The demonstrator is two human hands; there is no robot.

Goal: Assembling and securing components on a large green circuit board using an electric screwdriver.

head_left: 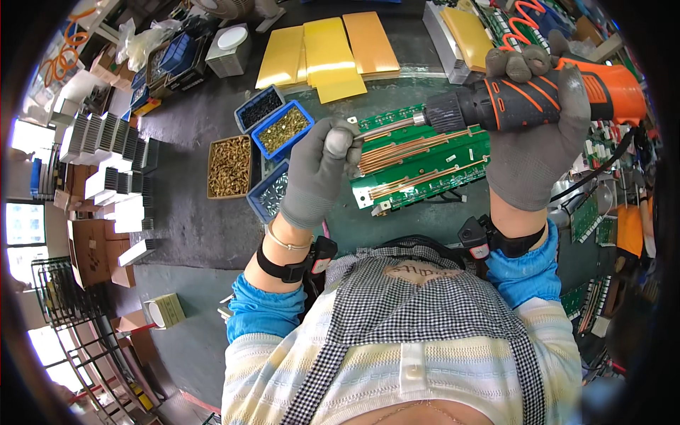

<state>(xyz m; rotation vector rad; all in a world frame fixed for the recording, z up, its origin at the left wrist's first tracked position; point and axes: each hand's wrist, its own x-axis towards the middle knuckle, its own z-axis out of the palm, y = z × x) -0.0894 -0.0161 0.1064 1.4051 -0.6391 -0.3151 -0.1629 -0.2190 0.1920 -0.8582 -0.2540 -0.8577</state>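
My right hand [537, 142], in a grey glove, is wrapped round an orange and black electric screwdriver [524, 100] that lies sideways above the bench. Its long bit points left, over a green circuit board [432, 166] with copper-coloured bars along it. At the bit's tip my left hand [322, 166], also gloved, has thumb and fingers pinched together. Whether a screw sits between those fingers is hidden. Left of that hand stand a blue bin [283, 132] of small brass-coloured parts, a bin of black parts [260, 110], a tray of brass pieces [229, 166] and a bin of silver screws [273, 193].
Yellow sheets [333, 57] lie at the back of the dark bench [191, 227]. White boxes or blocks [113, 180] are stacked on the left. A black cable [595, 170] runs down from the tool on the right, near more circuit boards [586, 216].
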